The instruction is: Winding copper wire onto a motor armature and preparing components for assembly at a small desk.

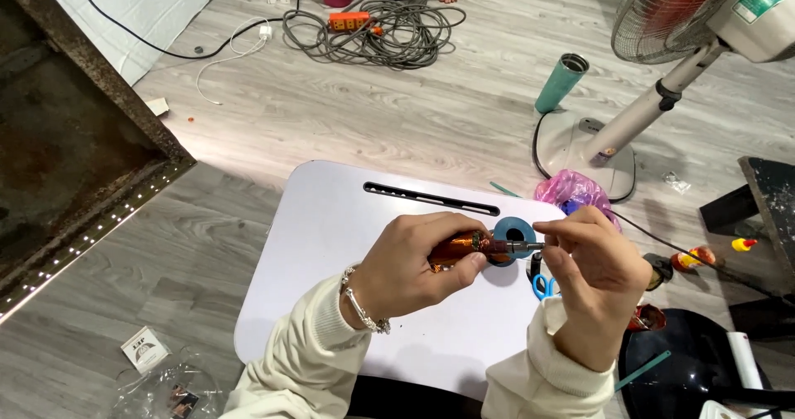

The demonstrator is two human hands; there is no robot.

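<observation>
Gripped in the left hand [414,262], an orange-handled screwdriver [472,247] is held level, its tip pinched rightward by the right hand [592,274].

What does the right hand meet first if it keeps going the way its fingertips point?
The right hand pinches toward image-left at the metal tip of the amber-handled screwdriver held in the left hand. The blue tape roll lies just behind; depth unclear.

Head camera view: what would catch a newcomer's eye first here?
At the centre, the left hand grips an amber-handled screwdriver while the right hand pinches its metal tip, over a white lap table with a blue tape roll. A standing fan fills the upper right, and a coiled grey cable lies at the top.
</observation>
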